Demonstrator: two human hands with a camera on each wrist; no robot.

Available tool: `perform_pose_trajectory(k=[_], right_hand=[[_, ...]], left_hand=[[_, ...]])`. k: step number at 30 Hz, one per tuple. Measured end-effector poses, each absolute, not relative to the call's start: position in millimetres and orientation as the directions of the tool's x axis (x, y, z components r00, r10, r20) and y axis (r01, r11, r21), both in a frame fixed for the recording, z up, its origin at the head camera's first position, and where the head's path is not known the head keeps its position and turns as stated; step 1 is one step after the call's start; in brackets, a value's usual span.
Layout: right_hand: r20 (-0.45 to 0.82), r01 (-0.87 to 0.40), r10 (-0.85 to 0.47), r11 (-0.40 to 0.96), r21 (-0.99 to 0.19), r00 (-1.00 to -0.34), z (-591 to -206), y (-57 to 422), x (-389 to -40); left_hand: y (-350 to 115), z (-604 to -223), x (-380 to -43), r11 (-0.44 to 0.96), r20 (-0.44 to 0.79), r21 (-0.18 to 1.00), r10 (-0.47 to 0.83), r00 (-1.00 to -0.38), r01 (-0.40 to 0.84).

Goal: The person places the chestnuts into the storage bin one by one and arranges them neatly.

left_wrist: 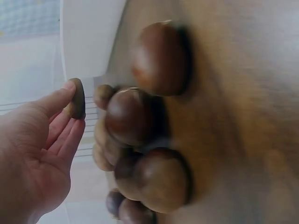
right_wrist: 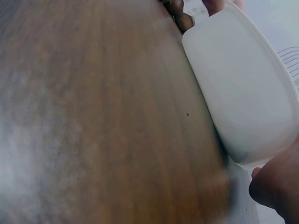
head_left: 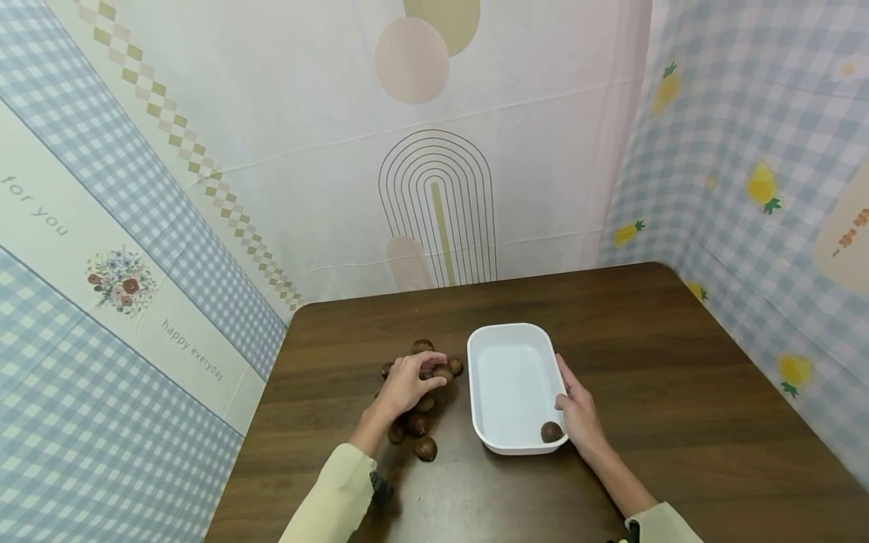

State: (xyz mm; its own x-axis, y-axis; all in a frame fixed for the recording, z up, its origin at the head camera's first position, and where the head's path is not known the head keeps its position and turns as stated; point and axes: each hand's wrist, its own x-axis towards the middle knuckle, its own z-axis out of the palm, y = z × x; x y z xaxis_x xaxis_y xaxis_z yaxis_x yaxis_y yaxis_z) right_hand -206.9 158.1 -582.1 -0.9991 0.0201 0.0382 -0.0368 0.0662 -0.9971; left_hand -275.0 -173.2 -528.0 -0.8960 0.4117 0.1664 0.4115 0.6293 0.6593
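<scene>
Between the thumb and fingers of my left hand [head_left: 406, 381] is a brown chestnut [left_wrist: 77, 99], pinched above a loose pile. Several chestnuts [head_left: 425, 449] of that pile lie on the table around and under this hand, and the left wrist view shows them close up [left_wrist: 161, 179]. To the right stands a white rectangular tub [head_left: 519, 377] with one chestnut [head_left: 551, 431] in its near right corner. My right hand [head_left: 579, 413] grips the tub's right side, thumb at the rim; its other fingers are mostly hidden. In the right wrist view the tub's outer wall [right_wrist: 243, 84] fills the upper right.
The dark wooden table [head_left: 679, 422] runs back to a printed cloth wall [head_left: 557, 188]. Checked cloth hangs at the left [head_left: 61, 317] and right [head_left: 733, 249] sides. One chestnut [head_left: 455, 366] lies close to the tub's left side.
</scene>
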Motion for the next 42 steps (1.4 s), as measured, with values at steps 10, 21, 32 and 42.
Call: perform_pose_trajectory(k=[10,21,32,42], right_hand=[[0.032,-0.031,0.013,0.076,-0.997,-0.999,-580,157,-208],[0.034,-0.034,0.008,0.066,-0.997,-0.999,-580,157,-209],[0.018,-0.017,0.013,0.074,-0.997,-1.0,-580,156,-210],[0.012,-0.009,0.029,0.107,-0.994,-0.999,-581,159,-207]], left_hand=[[-149,-510,-286,0.617,0.228,0.673,0.351,-0.908,0.407],[-102,-510,-286,0.578,0.268,0.702,0.325,-0.907,0.415],[-60,-519,-282,0.65,0.307,0.627,0.302,-0.903,0.43],[-30,-533,-272,0.68,0.322,0.604,0.27,-0.908,0.416]])
